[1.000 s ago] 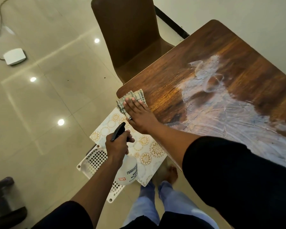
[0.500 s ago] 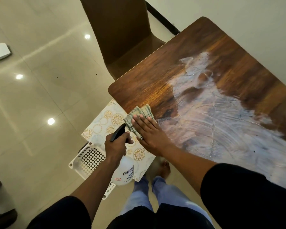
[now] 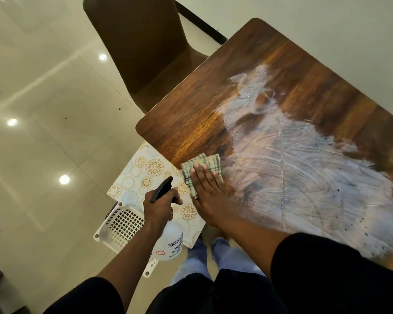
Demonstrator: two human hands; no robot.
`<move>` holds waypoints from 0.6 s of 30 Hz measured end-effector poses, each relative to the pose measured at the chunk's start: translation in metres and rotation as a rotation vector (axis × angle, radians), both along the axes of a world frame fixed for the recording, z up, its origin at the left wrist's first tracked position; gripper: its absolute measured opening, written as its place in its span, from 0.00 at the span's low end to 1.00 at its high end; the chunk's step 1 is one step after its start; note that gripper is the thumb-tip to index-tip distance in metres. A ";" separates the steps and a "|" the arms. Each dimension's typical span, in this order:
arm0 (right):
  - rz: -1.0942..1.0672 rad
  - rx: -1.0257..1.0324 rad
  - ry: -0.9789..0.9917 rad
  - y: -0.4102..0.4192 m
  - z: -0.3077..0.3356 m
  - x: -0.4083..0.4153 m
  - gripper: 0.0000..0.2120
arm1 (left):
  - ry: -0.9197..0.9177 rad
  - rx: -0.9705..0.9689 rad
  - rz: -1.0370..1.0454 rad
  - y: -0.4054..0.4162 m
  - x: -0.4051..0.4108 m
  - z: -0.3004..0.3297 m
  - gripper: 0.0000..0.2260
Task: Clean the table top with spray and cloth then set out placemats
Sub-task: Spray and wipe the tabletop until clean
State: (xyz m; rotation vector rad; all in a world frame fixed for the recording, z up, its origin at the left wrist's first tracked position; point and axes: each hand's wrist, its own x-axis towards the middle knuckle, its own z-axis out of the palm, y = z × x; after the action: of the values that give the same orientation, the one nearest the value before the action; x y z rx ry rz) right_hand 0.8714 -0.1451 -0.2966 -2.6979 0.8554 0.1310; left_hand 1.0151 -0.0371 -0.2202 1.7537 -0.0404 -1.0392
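Glossy cream floor tiles [image 3: 43,132] filling the left of the frame, dotted with reflected ceiling lights. Brown chair [image 3: 141,48] at top centre. Pale wall [image 3: 327,30] upper right, dark skirting [image 3: 200,23] along its base.

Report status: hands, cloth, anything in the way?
Right hand flat on cloth, near table edge. Left hand grips spray bottle. Tabletop streaked wet, unobstructed.
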 end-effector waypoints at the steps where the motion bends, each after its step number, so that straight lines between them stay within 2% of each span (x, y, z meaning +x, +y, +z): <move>1: 0.026 0.012 0.003 -0.004 0.001 0.014 0.36 | -0.013 -0.003 -0.006 0.000 0.001 0.000 0.23; 3: 0.065 0.039 0.012 -0.013 0.003 0.036 0.36 | -0.035 -0.006 -0.021 0.000 0.003 0.001 0.21; 7: 0.091 0.038 0.024 -0.020 0.001 0.046 0.36 | -0.075 -0.011 -0.077 -0.001 0.008 0.006 0.25; 14: 0.133 0.000 0.004 -0.015 -0.004 -0.037 0.35 | -0.082 -0.018 -0.176 -0.011 -0.002 0.005 0.26; 16: 0.109 -0.009 0.000 -0.011 -0.004 -0.076 0.34 | -0.080 0.008 -0.229 -0.017 -0.013 0.004 0.22; 18: 0.033 -0.008 0.006 -0.002 -0.003 -0.113 0.32 | -0.063 0.045 -0.285 -0.024 -0.028 0.000 0.13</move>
State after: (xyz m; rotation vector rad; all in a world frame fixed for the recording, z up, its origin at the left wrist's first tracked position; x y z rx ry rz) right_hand 0.7580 -0.1468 -0.2992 -2.7215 0.8148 0.1431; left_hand 0.9870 -0.0606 -0.2204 1.8574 -0.3170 -1.1951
